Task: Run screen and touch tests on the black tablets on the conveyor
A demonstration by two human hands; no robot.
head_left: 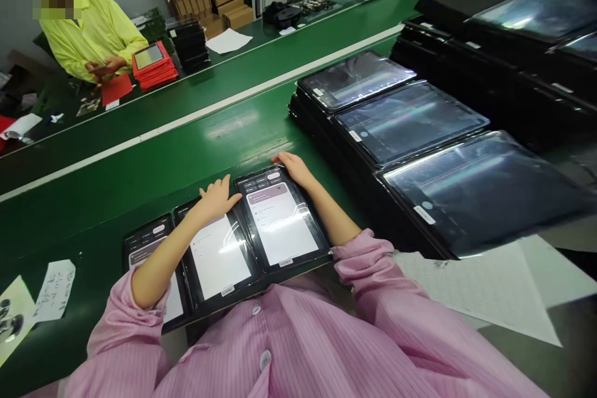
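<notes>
Three lit tablets lie side by side at the green bench's near edge: the left tablet (175, 301), the middle tablet (224, 258) and the right tablet (284, 224). Over the top of the middle one is my left hand (217, 198), fingers spread, thumb pointing toward the right tablet. My right hand (293, 168) rests at the upper right corner of the right tablet, its fingers extended along the top edge. Neither hand grips anything. Each tablet shows a mostly white screen, and small white labels sit at the bottoms of the middle and right ones.
Stacks of dark tablets (413, 121) stand to the right, with more stacks (489, 6) behind. Paper sheets (485, 286) lie below them. A handwritten note (56, 289) is at the left. Across the green bench (224, 115), a person in yellow (100, 25) works beside red items (153, 68).
</notes>
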